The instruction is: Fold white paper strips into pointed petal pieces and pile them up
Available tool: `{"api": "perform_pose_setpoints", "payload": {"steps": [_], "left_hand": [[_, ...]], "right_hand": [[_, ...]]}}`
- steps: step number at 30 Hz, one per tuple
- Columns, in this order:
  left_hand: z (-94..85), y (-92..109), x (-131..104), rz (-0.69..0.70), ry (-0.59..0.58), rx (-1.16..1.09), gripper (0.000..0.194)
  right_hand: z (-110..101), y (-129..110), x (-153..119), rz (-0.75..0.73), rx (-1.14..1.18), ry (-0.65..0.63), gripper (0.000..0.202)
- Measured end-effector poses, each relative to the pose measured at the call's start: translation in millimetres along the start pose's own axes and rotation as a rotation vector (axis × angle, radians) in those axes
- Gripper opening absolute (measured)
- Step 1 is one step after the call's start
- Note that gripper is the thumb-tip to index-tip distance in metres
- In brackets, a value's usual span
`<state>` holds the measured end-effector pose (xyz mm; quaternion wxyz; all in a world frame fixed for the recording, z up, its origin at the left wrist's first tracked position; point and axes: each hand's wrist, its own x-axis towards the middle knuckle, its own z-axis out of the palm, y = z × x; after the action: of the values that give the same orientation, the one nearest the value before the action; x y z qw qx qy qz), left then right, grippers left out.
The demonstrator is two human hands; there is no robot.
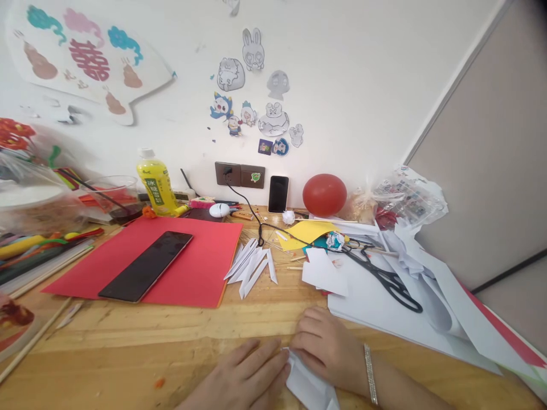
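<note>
A folded white paper [308,382] lies on the wooden table at the bottom centre, partly under both hands. My left hand [250,373] rests at the paper's left edge, its fingers stretched and pressing near the upper corner. My right hand [318,344], with a sparkling bracelet at the wrist, has its fingers curled on the paper's upper right part; the fingertips are partly hidden. Beyond my hands sits a bunch of narrow folded white paper strips [252,267]. A torn white paper piece [322,272] lies to their right.
Red paper [196,273] with a dark tablet [147,266] lies at left. Black scissors [384,276] rest on white sheets [359,296] at right. Along the wall stand a yellow bottle [158,185], a phone [278,194] and a red balloon [325,195]. A black cable [250,205] crosses the back.
</note>
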<state>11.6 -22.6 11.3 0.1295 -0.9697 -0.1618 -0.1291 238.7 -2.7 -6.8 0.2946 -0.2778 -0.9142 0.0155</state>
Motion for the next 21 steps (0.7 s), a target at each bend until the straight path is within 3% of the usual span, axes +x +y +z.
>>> {"api": "perform_pose_setpoints", "payload": {"steps": [4, 8, 15, 21], "left_hand": [[-1.8, 0.4, -0.6, 0.007, -0.002, 0.013, 0.033], [1.8, 0.4, -0.7, -0.014, -0.018, 0.007, 0.034], [7.7, 1.7, -1.9, -0.075, 0.061, -0.023, 0.030], [7.8, -0.3, -3.1, -0.053, 0.042, -0.034, 0.029]], "right_hand": [[6.9, -1.9, -0.4, 0.273, 0.107, -0.028, 0.011], [10.2, -7.0, 1.7, 0.421, 0.070, -0.107, 0.013], [6.6, -10.8, 4.2, 0.425, -0.009, -0.218, 0.011], [3.4, -11.9, 7.2, 0.430, -0.036, -0.262, 0.012]]}}
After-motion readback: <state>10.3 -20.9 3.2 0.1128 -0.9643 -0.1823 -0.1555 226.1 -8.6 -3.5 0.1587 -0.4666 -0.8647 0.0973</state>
